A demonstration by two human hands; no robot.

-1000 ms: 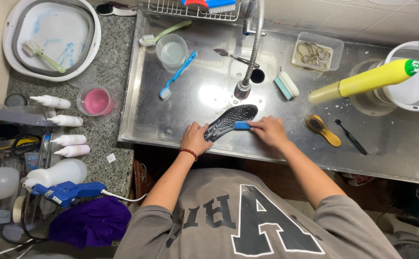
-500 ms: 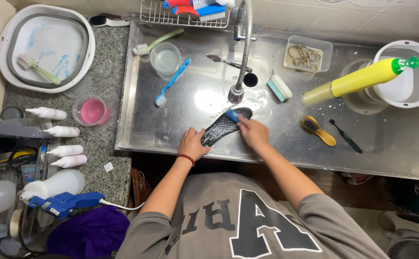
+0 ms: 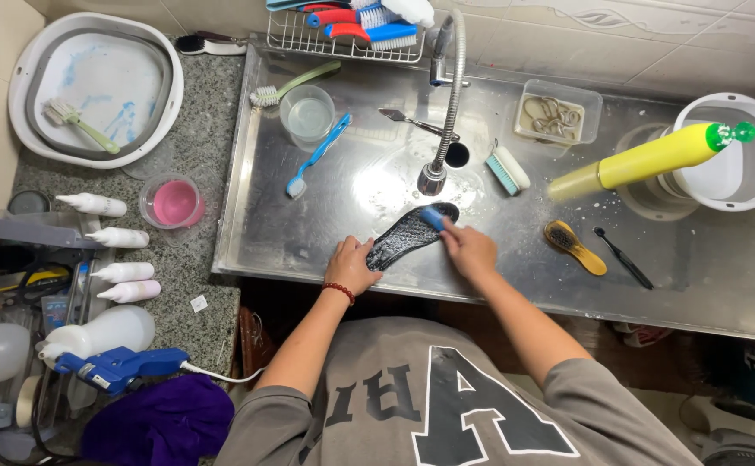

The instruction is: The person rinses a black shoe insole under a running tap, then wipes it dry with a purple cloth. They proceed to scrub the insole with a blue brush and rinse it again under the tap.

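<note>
A dark, wet shoe insole [image 3: 407, 233] lies flat on the steel sink [image 3: 308, 242] just below the faucet [image 3: 444, 103]. The left hand [image 3: 351, 266] presses its heel end with spread fingers; the right hand [image 3: 468, 250] grips a small blue brush [image 3: 433, 217] on its toe end. A teal-bristled brush [image 3: 507, 170] lies right of the faucet, a blue toothbrush [image 3: 319, 155] to its left.

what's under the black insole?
The black insole lies flat on the wet steel sink. The left hand pins its near end; the right hand presses a blue brush on top. The sink surface beneath is covered.
</note>
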